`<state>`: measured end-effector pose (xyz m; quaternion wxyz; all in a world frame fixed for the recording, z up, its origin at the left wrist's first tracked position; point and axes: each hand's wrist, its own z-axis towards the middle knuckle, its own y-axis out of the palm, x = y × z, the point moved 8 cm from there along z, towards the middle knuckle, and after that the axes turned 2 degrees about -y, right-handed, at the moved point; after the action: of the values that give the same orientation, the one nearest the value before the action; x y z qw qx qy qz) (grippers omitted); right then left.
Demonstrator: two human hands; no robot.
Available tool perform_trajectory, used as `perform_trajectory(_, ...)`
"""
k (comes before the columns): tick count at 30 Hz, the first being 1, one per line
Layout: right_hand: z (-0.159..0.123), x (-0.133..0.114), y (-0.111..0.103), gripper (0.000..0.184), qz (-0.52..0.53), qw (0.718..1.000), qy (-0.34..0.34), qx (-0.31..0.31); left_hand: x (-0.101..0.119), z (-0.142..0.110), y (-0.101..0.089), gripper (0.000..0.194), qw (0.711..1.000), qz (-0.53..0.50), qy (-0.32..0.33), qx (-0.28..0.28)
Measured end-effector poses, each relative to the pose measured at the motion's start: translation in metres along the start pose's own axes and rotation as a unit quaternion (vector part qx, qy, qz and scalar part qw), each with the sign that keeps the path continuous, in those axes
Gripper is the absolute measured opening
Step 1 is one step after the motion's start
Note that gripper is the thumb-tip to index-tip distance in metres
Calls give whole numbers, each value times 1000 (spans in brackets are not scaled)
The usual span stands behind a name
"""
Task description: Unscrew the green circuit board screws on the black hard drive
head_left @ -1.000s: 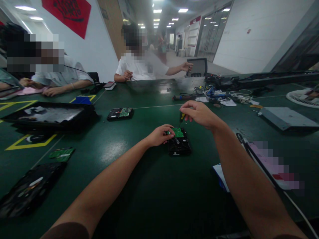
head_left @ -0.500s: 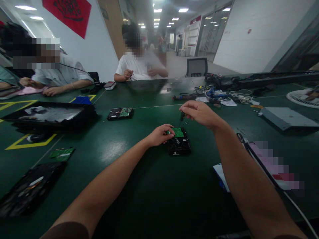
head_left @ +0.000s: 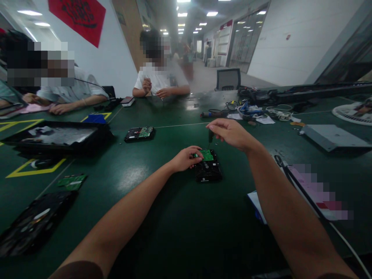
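Note:
A black hard drive (head_left: 208, 172) lies on the green table, its green circuit board (head_left: 208, 155) facing up at the far end. My left hand (head_left: 187, 158) is closed on the drive's left edge, with fingertips over the board's corner. Above the far end, my right hand (head_left: 228, 132) pinches the dark handle of a screwdriver (head_left: 210, 136), held upright. Its thin shaft points down at the board's far edge; whether the tip sits in a screw is too small to tell. A few tiny bits, perhaps screws, lie just beyond the drive.
Another hard drive (head_left: 139, 133) lies further left. A black tray (head_left: 58, 137), an opened drive (head_left: 36, 221) and a loose circuit board (head_left: 72, 181) are on the left. Cables (head_left: 251, 110), a grey metal box (head_left: 334, 137) and a fan (head_left: 353, 116) stand right. Two people sit across the table.
The screwdriver has become more upright, and my right hand has shifted slightly left. My left hand stays on the drive. The person opposite has brought their hands closer together.

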<state>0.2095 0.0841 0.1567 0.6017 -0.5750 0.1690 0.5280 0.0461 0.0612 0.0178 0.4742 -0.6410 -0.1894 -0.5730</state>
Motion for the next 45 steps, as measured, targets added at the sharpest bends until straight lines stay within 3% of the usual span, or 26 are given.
perform_trajectory(4,1,8,-5,17,-11,999,25,33,0,0,0,20,1000,-1,2,2)
perform_trajectory(10,-1,2,6,21,76,997,31,-10,0,0,0,24,1000,-2,0,3)
perform_trajectory(13,-2,1,7,21,71,997,28,-28,-1,0,0,26,1000,-2,1,0)
perform_trajectory(19,0,8,-9,16,-18,998,39,53,-1,0,0,22,1000,-4,4,-2)
perform_trajectory(27,-1,1,4,26,74,997,15,-12,0,0,0,23,1000,3,-1,1)
perform_trajectory(34,1,3,-7,22,-20,999,-5,32,-2,1,0,20,1000,6,1,-3)
perform_trajectory(38,0,6,-2,19,29,999,24,25,0,1,0,20,1000,2,-2,0)
perform_trajectory(45,-1,0,5,26,58,998,6,-11,3,0,0,22,1000,6,-2,0)
